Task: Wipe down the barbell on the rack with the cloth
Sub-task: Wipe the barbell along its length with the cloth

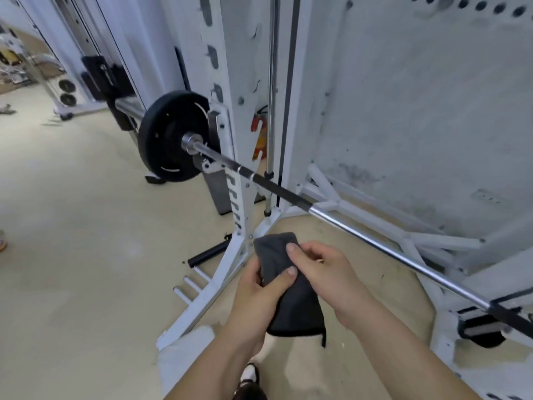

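A barbell (360, 229) lies across the white rack (227, 134), running from upper left to lower right, with a black weight plate (164, 140) on its left end. Its shaft is dark near the plate and bare chrome toward the right. Below the bar I hold a folded dark grey cloth (291, 301) in both hands. My left hand (259, 298) grips its left side with the thumb over it. My right hand (320, 269) pinches its upper edge. The cloth is well short of the bar and does not touch it.
The rack's white base legs (202, 301) and short pegs (187, 287) spread over the beige floor just ahead of my feet. A black roller (207, 254) lies by the upright. A red fire extinguisher (258, 131) stands behind it. A stained wall (418, 111) lies to the right.
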`<state>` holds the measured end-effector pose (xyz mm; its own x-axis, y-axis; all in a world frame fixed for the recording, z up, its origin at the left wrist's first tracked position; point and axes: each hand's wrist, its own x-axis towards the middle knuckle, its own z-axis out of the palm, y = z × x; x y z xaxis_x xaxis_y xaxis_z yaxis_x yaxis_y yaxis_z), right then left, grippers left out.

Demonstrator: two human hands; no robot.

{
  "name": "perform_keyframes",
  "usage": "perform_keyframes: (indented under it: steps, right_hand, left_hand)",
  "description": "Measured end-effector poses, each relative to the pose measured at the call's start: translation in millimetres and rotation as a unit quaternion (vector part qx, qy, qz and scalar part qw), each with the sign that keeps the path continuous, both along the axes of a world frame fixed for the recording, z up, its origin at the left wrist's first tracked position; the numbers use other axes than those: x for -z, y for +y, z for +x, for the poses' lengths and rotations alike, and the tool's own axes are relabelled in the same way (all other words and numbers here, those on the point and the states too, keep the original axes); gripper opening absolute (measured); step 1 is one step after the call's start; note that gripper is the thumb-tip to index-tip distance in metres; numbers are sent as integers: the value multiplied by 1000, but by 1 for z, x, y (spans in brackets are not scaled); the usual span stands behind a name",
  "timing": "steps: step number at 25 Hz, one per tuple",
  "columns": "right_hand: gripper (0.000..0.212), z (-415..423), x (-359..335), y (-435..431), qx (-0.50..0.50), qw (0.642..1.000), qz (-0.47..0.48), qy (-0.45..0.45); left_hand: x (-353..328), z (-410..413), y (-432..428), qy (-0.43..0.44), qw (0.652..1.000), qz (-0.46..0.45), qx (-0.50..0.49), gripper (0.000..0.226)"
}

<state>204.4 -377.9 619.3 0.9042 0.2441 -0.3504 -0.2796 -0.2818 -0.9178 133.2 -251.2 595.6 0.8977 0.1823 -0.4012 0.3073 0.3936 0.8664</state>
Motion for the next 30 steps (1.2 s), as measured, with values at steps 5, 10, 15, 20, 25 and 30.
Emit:
perform_keyframes:
  steps: [5,10,15,20,25,30]
  right_hand:
    - [35,84,-2,37,-96,991,-94,7]
    - [30,210,10,117,-80,989,-114,-51]
    - [17,294,25,170,-70,984,-147,-69]
    - [13,335,62,202,-126,973,-188,-50]
    - [34,351,85,222,-181,956,-227,-36]
    - [35,358,94,236,-227,926,-297,-46]
  left_hand:
    - [14,80,62,126,982,84,-117,30]
    - [12,205,157,120,971,134,-160,26]
    - [-9,300,251,39,928,299,-218,52]
    - [38,366,283,90,805,585,-39,58]
    - [57,368,260,112,797,590,-65,56]
    - [61,354,275,82,773,629,-7,48]
